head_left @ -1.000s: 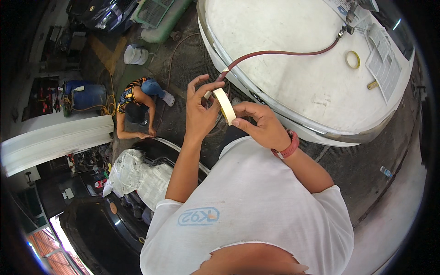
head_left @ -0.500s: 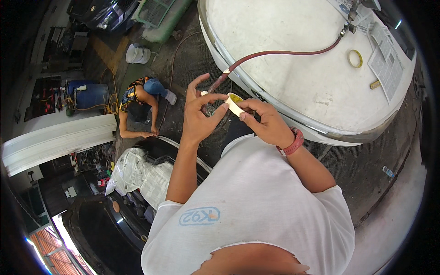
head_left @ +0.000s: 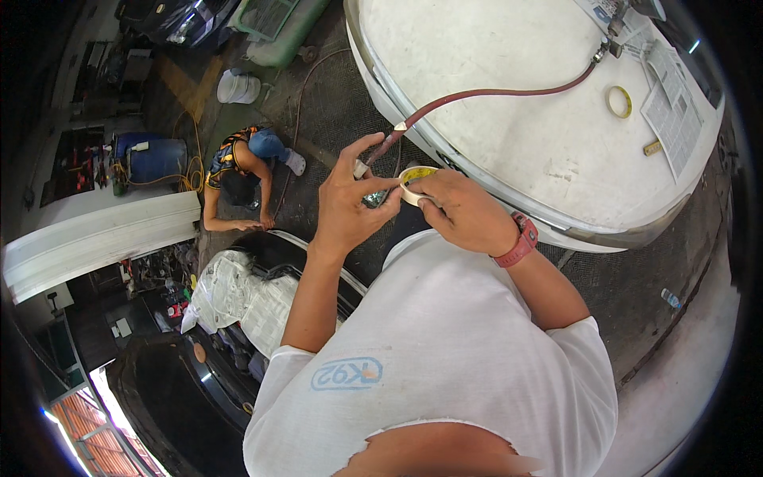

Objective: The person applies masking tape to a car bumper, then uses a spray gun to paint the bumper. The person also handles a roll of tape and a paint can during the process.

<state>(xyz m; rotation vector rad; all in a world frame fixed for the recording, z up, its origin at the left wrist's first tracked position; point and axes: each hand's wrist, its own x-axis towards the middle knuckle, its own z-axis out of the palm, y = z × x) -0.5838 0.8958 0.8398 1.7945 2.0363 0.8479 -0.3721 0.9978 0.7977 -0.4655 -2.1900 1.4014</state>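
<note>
In my right hand (head_left: pixel 470 213) is a roll of cream masking tape (head_left: pixel 411 195), its yellow inner ring showing; the fingers close around its side. The thumb and a fingertip of my left hand (head_left: pixel 350 208) pinch at the roll's left edge, while its index finger is raised. A small pale piece (head_left: pixel 360 168) shows between that hand's fingers. Behind the left hand runs a dark red hose (head_left: pixel 485 93), with a short pale band of tape (head_left: pixel 400 127) around it. Whether the left hand also touches the hose, I cannot tell.
The hose crosses a white car panel (head_left: pixel 493 48) to a metal fitting (head_left: pixel 608 48). On the panel lie another tape roll (head_left: pixel 618 102) and newspaper sheets (head_left: pixel 671 111). A co-worker (head_left: pixel 246 175) crouches at left near a covered car part (head_left: pixel 238 294). A bucket (head_left: pixel 238 87) stands beyond.
My right hand has turned further over the tape roll, which now lies flatter, its ring facing up more. My left hand has shifted slightly right with its index finger still raised.
</note>
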